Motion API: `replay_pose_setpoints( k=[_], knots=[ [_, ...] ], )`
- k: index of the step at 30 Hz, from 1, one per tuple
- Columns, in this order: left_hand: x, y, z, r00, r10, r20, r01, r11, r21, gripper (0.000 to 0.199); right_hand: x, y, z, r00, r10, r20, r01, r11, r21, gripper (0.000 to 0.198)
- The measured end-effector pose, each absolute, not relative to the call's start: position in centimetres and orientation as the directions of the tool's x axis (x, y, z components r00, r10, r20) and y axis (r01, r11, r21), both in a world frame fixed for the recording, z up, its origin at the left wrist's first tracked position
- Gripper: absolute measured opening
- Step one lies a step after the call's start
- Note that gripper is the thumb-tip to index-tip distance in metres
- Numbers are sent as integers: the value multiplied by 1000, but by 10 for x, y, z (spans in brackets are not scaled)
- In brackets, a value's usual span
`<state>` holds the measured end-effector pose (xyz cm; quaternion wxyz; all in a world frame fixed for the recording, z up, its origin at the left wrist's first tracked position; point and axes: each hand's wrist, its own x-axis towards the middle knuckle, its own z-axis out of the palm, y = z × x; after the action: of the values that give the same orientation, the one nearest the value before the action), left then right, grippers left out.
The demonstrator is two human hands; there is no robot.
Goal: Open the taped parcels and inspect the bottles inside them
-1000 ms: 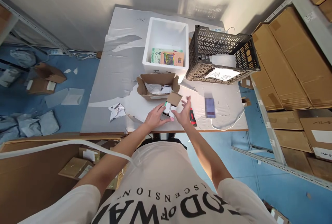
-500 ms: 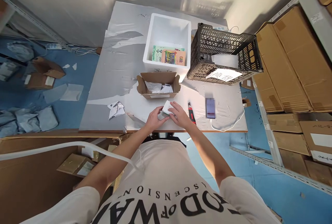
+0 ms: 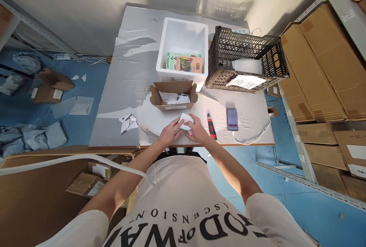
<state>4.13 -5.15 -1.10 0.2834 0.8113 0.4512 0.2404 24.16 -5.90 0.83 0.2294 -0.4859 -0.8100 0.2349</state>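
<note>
Near the middle of the bench's (image 3: 114, 125) front edge, the small white box (image 3: 186, 117) lies between both hands: the left hand's (image 3: 169, 131) grip, partly curled, holds its left side, the right hand's (image 3: 198, 130) curled grip its right; the red-and-black utility knife (image 3: 211, 126) lies just right of the right hand, near that edge

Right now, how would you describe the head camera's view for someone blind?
A person's left hand and right hand hold a small white item near the edge of a table. Beyond stand an open cardboard box, a white bin and a dark crate; a red-and-black cutter and a phone lie at right.
</note>
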Motion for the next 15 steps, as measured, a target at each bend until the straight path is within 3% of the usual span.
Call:
replay_pose_setpoints(
  k=[5, 9, 12, 15],
  knots=[
    [41, -53, -11, 470, 862, 187, 588, -464, 662, 48, 240, -50, 13, -456, 882, 122, 720, 446, -532, 34],
    [42, -51, -3, 431, 877, 212, 535, -438, 722, 62, 249, -42, 36, -482, 862, 160, 703, 489, -517, 33],
    [37, -47, 2, 360, 916, 178, 514, -354, 781, 70, 280, -35, 82, -367, 874, 319, 697, 486, -528, 31],
    [26, -44, 2, 305, 946, 112, 537, -268, 800, 64, 334, -20, 157, -138, 839, 526, 736, 442, -512, 35]
  ],
)
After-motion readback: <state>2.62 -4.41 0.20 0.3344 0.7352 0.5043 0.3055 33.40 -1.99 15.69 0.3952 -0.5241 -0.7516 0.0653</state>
